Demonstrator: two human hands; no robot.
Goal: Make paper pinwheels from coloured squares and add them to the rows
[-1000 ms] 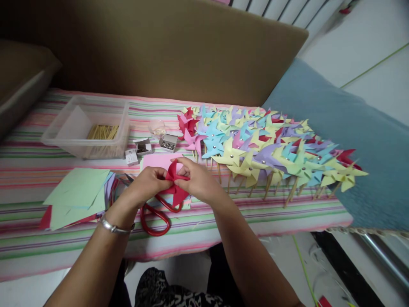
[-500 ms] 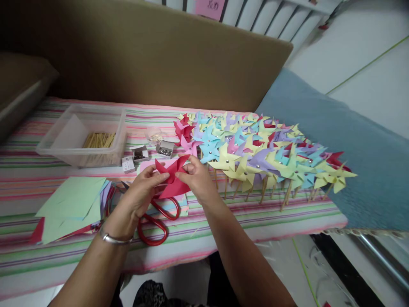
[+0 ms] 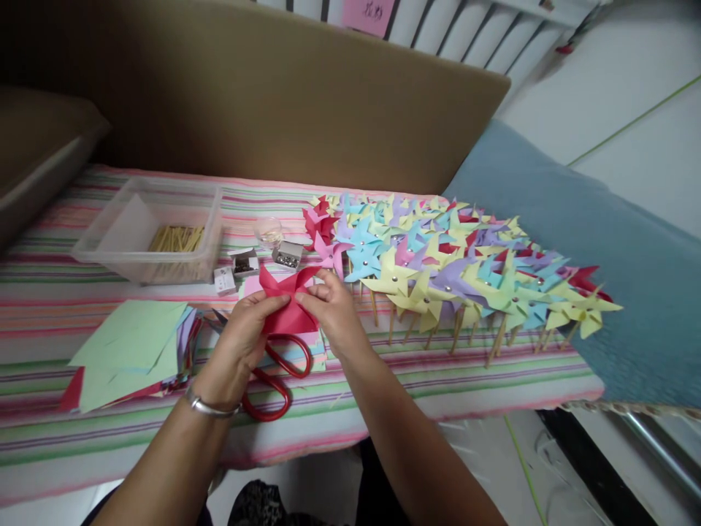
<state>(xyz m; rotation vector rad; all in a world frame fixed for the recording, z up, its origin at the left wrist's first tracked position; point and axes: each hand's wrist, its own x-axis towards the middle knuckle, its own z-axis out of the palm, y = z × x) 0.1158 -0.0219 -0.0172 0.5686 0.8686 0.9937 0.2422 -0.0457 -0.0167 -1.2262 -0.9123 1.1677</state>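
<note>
At the back, a big brown board stands upright. In front of it: striped cloth, with blue fabric to the right. Large block of pinwheels on sticks, right half of the cloth, mixed colours, packed tight. Clear plastic tub, far left, holds wooden sticks. Paper stack sits nearer the person, pale green on top, edges uneven.

Left hand pinches the red pinwheel paper from the left, right hand grips it from the other side; both thumbs press near its centre. It's held up over some pastel sheets, front middle. Red-handled scissors lie just below it (blades partly hidden by the left hand and wrist).

Smallest: clear cup, open box of shiny fasteners, open box with dark contents, little white box.
</note>
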